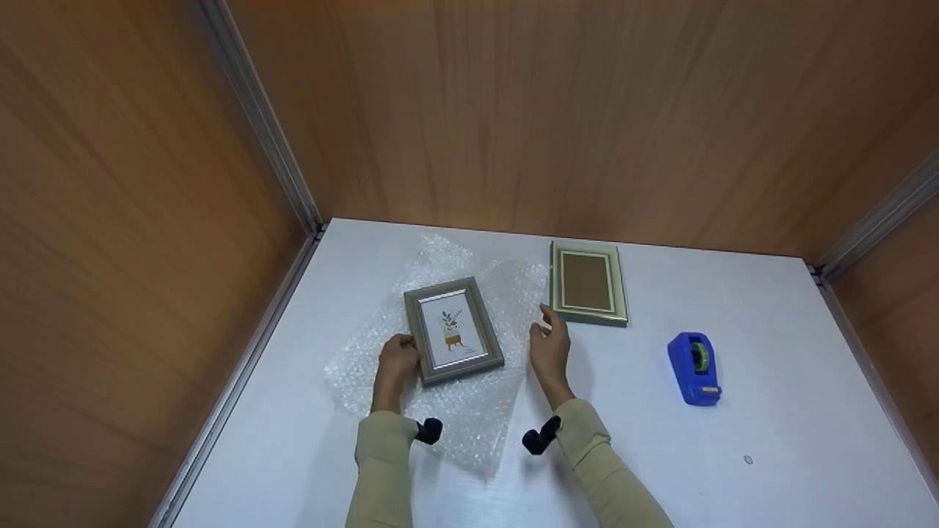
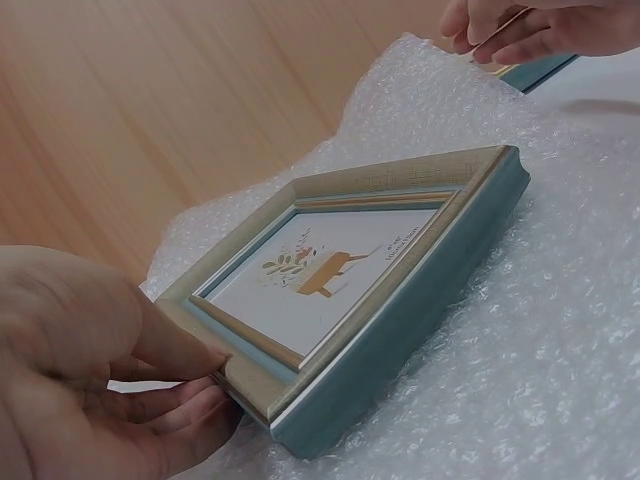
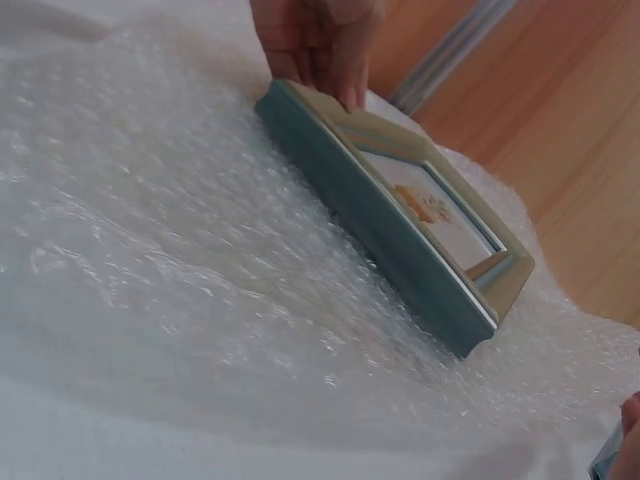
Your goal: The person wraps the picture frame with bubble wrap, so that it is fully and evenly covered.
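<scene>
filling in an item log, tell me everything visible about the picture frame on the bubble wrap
The rectangular picture frame has a beige face, blue-green sides and a stepped inner border round a print of a potted plant. It looks like wood or plastic, and lies face up on the bubble wrap; the left hand pinches its left edge.

The picture frame (image 1: 483, 320) looked taupe on its face and blue-green along its sides, with a silvery inner line; its white print (image 1: 452, 334) bore green leaves and an ochre pot. Clear bubble wrap (image 1: 458, 433) had a dotted pattern. The second frame (image 1: 589, 314) was pale gold around brown, the tape dispenser (image 1: 695, 381) blue, the bench (image 1: 792, 381) white, the wall (image 1: 513, 117) orange-brown and grained, the sleeves (image 1: 385, 473) khaki.
</scene>
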